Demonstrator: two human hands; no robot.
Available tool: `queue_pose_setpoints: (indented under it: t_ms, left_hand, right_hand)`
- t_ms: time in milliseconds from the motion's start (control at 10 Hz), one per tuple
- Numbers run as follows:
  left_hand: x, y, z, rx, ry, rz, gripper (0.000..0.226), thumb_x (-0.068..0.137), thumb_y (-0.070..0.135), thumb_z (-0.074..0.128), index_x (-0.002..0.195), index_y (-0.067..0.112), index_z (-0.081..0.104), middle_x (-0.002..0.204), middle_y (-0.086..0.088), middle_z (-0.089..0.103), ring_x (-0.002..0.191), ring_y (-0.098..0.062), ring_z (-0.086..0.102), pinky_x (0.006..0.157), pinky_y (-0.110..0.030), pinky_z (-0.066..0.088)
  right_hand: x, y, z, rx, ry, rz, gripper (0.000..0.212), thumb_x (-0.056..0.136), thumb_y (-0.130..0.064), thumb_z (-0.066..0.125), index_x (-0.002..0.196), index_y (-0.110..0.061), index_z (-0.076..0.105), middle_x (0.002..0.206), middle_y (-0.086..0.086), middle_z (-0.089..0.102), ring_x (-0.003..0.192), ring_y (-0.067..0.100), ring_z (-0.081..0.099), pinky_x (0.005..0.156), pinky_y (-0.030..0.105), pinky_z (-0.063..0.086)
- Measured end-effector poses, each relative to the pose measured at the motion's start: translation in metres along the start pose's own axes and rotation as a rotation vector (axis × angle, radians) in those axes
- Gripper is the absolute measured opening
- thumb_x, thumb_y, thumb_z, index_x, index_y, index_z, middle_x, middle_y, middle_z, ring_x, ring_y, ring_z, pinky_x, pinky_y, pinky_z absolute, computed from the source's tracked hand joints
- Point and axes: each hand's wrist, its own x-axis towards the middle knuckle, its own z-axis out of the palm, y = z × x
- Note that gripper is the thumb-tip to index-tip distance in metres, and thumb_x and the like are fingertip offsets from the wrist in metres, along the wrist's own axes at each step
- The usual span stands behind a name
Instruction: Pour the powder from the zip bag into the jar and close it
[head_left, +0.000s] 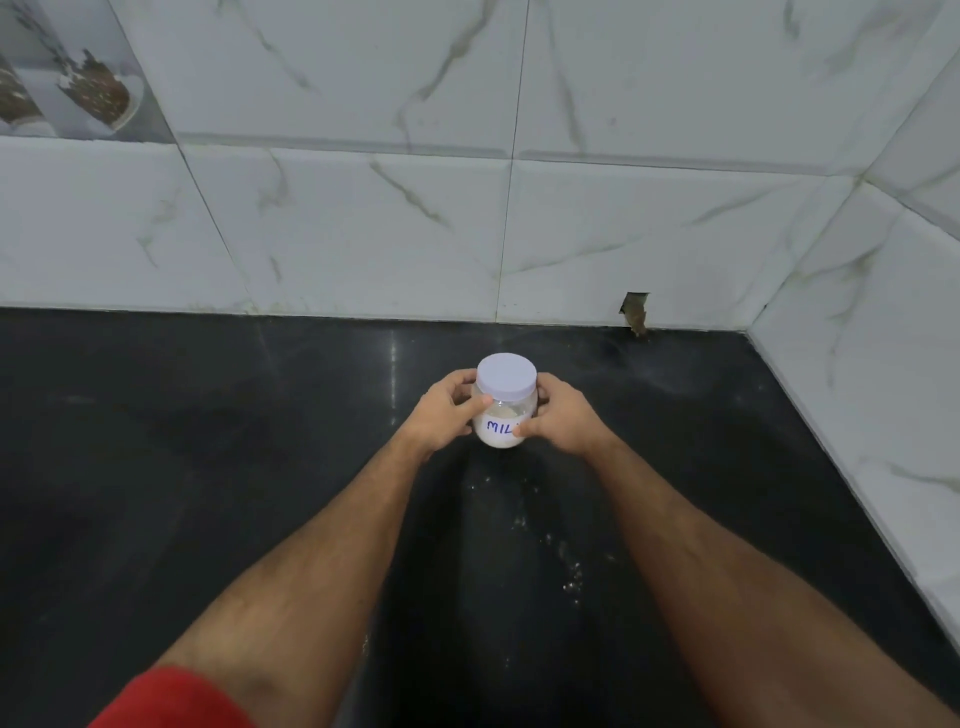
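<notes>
A small clear jar (497, 432) holding white powder stands on the black counter (208, 467), a little in front of the back wall. Blue handwriting on its front is partly covered by a thumb. A pale flat lid (506, 375) sits on top of the jar. My left hand (444, 413) grips the jar's left side, thumb across the front below the lid. My right hand (563, 418) grips the right side, thumb on the label. No zip bag is in view.
Specks of spilled white powder (563, 564) lie on the counter in front of the jar. Marbled white wall tiles (363, 234) rise behind, and a side wall (883, 389) closes the right. A chipped hole (635, 309) shows at the wall's base.
</notes>
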Motion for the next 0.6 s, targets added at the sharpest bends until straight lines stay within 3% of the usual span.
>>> queue_pose_setpoints:
  t_ms: [200, 400, 500, 600]
  left_hand:
    - [0.028, -0.001, 0.010, 0.063, 0.029, -0.024, 0.047, 0.099, 0.013, 0.057, 0.144, 0.016, 0.043, 0.136, -0.004, 0.060, 0.116, -0.018, 0.059, 0.077, -0.022, 0.052]
    - [0.033, -0.006, 0.014, 0.077, 0.041, -0.075, 0.051, 0.102, 0.012, 0.049, 0.150, 0.021, 0.035, 0.146, -0.001, 0.051, 0.120, -0.017, 0.051, 0.088, -0.033, 0.050]
    - [0.031, -0.008, 0.016, 0.117, 0.046, -0.071, 0.056, 0.101, 0.011, 0.050, 0.153, 0.022, 0.032, 0.147, 0.004, 0.048, 0.131, -0.017, 0.047, 0.104, -0.039, 0.045]
    - [0.024, -0.012, 0.015, 0.200, 0.128, -0.090, 0.065, 0.099, 0.023, 0.057, 0.156, 0.021, 0.027, 0.156, -0.002, 0.040, 0.143, -0.021, 0.039, 0.117, -0.044, 0.034]
  right_hand:
    - [0.029, 0.011, 0.002, -0.057, 0.044, -0.012, 0.065, 0.069, -0.005, 0.083, 0.128, -0.012, 0.058, 0.120, 0.004, 0.069, 0.105, 0.023, 0.067, 0.096, 0.041, 0.054]
    - [0.032, 0.016, 0.008, -0.028, 0.078, -0.050, 0.068, 0.072, -0.001, 0.080, 0.135, -0.013, 0.056, 0.125, 0.005, 0.068, 0.111, 0.025, 0.066, 0.099, 0.042, 0.054]
    - [0.029, 0.017, 0.008, -0.052, 0.070, -0.069, 0.066, 0.077, -0.001, 0.075, 0.139, -0.012, 0.053, 0.130, 0.006, 0.066, 0.116, 0.025, 0.064, 0.101, 0.039, 0.052]
    - [0.019, 0.015, 0.002, -0.120, 0.060, -0.075, 0.065, 0.083, -0.009, 0.075, 0.143, -0.013, 0.049, 0.139, 0.008, 0.060, 0.126, 0.025, 0.057, 0.104, 0.035, 0.046]
